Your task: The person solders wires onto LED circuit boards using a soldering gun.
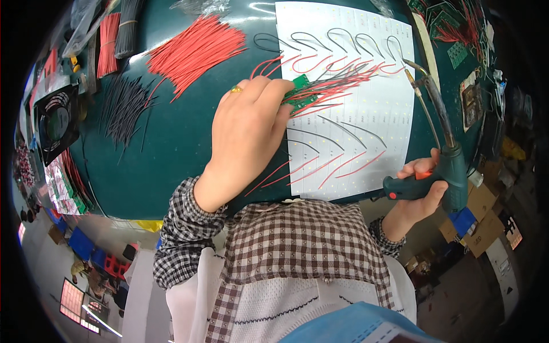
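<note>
My left hand [247,131], with a gold ring on one finger, presses its fingertips on a small green circuit board [299,91] that has several red and black wires [343,77] fanning out to the right. The board lies on a white sheet [394,123] dotted with small parts, where more red and black wires are laid out in rows. My right hand [420,194] grips the green handle of a soldering gun [449,166] at the table's near right edge. Its long metal tip [414,71] points up and away, ending just right of the board's wires.
A loose heap of red wires [191,51] and a pile of black wires [126,106] lie on the dark green table [171,148]. A black fan [57,120] sits at the left edge. More circuit boards and boxes [480,211] crowd the right side.
</note>
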The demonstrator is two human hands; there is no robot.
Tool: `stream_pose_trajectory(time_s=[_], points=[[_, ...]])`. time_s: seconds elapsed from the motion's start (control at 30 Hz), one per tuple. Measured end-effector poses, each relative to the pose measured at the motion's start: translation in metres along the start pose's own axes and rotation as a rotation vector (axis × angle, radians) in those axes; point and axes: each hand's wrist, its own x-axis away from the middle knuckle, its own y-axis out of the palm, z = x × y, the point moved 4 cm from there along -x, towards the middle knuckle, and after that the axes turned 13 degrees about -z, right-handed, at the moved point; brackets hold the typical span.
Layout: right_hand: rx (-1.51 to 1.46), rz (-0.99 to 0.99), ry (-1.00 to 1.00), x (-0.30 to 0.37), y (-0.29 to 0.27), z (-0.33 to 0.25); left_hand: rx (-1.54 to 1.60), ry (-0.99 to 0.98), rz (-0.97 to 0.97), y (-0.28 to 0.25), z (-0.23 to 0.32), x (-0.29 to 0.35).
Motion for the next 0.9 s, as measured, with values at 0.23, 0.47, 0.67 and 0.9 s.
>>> stream_pose_trajectory(time_s=[0.23, 0.47, 0.67, 0.9], points=[[0.008, 0.038, -0.015, 0.004, 0.0, -0.003, -0.226, 0.19, 0.156, 0.001, -0.016, -0.017], [0.017, 0.056, -0.044, 0.023, -0.001, -0.006, -0.006, 0.236, 0.151, -0.016, -0.005, 0.028], [-0.14, 0.066, -0.084, 0.048, 0.004, 0.005, -0.1, 0.217, -0.141, 0.0, 0.0, 0.061], [-0.083, 0.046, -0.026, 0.084, 0.008, 0.014, -0.196, 0.244, -0.207, 0.005, -0.008, 0.05]])
